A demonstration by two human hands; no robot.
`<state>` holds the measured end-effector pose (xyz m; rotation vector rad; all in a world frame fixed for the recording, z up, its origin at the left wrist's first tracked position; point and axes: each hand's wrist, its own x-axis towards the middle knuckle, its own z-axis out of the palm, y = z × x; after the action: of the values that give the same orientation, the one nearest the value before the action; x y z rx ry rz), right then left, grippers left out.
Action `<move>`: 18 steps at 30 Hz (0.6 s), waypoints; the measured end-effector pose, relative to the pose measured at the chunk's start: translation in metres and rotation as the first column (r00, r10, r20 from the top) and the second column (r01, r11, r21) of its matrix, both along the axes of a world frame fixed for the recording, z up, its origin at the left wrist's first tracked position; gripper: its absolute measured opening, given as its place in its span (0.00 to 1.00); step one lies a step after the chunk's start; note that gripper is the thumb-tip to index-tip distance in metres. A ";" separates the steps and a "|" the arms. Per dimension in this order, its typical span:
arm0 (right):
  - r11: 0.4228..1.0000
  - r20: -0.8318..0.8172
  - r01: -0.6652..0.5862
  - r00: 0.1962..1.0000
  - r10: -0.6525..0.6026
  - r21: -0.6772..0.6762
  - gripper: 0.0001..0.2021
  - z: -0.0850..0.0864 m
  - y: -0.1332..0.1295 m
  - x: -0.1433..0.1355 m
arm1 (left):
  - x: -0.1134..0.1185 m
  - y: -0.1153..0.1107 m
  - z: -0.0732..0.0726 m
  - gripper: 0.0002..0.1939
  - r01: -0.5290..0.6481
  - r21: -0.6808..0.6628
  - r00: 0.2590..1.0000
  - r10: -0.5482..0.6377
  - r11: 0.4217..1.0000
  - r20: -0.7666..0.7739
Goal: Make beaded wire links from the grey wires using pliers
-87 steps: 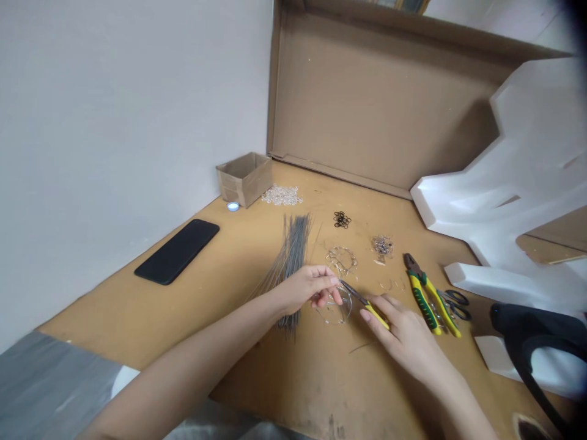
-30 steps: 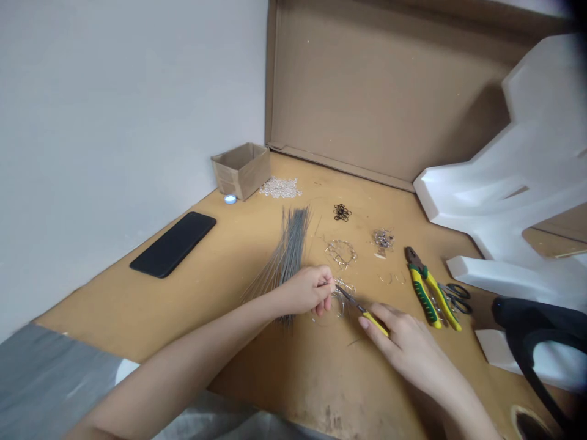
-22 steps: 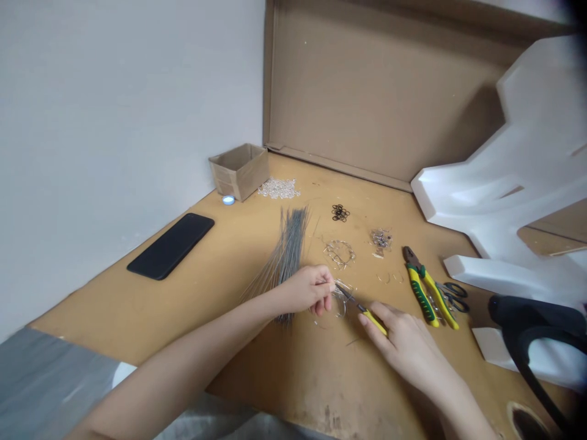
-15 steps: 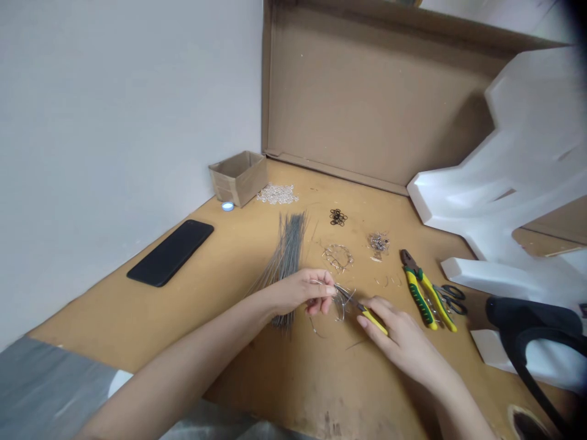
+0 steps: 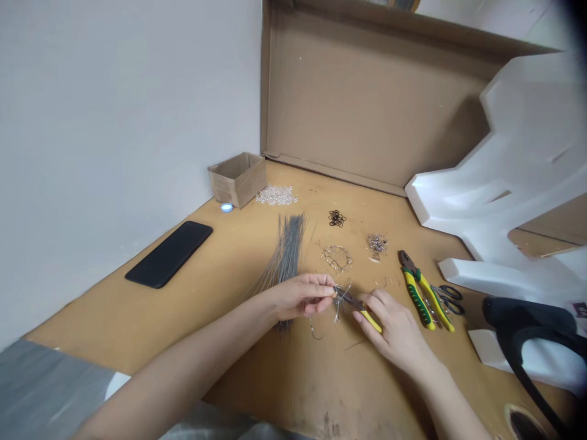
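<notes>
My left hand (image 5: 314, 295) is closed in a pinch on a thin piece of wire (image 5: 326, 278), mostly hidden by the fingers. Wrapped around the yellow handles of small pliers (image 5: 370, 319), my right hand (image 5: 389, 321) holds their dark jaws up against the left fingertips. Whether the jaws grip the wire is too small to tell. Bent silvery wire bits (image 5: 337, 313) show just below the jaws. Under my left wrist lies a bundle of straight grey wires (image 5: 290, 244). A wire ring with small pieces on it (image 5: 337, 258) lies just beyond my hands.
Larger green-and-yellow pliers (image 5: 419, 293) and black-handled scissors (image 5: 452, 298) lie at right, near white foam (image 5: 458, 244). Farther back are black rings (image 5: 337, 218), a pile of metal bits (image 5: 377, 243), clear beads (image 5: 276, 195) and a small cardboard box (image 5: 238, 180). A black phone (image 5: 169, 253) lies left.
The pliers and my right hand have shifted slightly, with the jaws still at my left fingertips. The wire end above my left fingers sits at a different angle. The view has moved a little.
</notes>
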<state>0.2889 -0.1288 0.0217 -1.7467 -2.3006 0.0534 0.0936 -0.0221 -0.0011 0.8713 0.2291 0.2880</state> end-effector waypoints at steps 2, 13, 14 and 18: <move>1.000 0.011 -0.006 1.000 0.006 0.008 0.11 0.000 0.001 -0.001 | 0.000 0.000 -0.001 0.07 0.005 -0.021 1.000 -0.005 1.000 0.018; 0.996 0.074 -0.015 0.997 0.009 0.088 0.10 -0.005 0.001 0.005 | 0.002 -0.003 -0.001 0.05 0.023 -0.076 0.997 -0.017 0.997 0.070; 0.996 0.068 -0.019 0.998 0.013 0.084 0.10 -0.004 0.002 0.005 | 0.002 -0.003 -0.001 0.05 0.015 -0.065 0.998 -0.011 0.998 0.066; 0.997 -0.002 -0.061 0.998 0.062 0.051 0.10 -0.002 0.006 0.004 | 0.001 -0.003 0.000 0.05 0.027 -0.056 0.998 -0.024 0.998 0.054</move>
<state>0.2924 -0.1228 0.0197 -1.6501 -2.3321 0.0084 0.0945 -0.0247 -0.0010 0.8088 0.1759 0.2791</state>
